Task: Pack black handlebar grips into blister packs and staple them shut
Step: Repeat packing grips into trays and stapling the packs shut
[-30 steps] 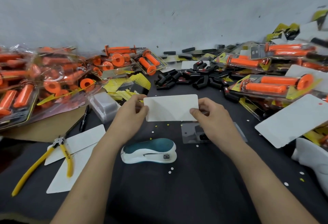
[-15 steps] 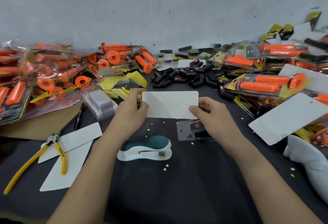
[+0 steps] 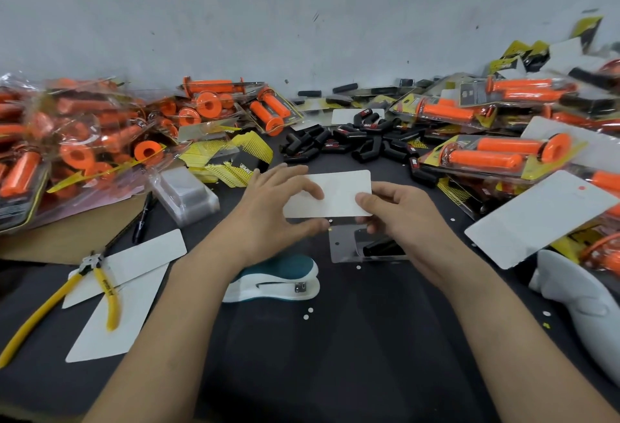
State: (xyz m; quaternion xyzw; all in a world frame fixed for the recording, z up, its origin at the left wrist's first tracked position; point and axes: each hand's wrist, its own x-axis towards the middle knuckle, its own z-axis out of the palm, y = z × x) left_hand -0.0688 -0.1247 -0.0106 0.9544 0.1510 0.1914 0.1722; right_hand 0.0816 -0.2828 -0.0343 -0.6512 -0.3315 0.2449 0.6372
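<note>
We judge misalignment the chief risk. The backing card (image 3: 335, 192) is held just beyond the blister pack (image 3: 345, 248); seated askew, its edges would not meet and the stapler (image 3: 278, 280) could miss. The black grip (image 3: 382, 248) in the pack, near mid-bench, could slip out, as the pack appears unsealed. The left hand (image 3: 278, 211) pinches the card's left end, fingers over, thumb under. The right hand (image 3: 399, 218) pinches its right end. Loose black grips (image 3: 352, 140) lie toward the far edge.
</note>
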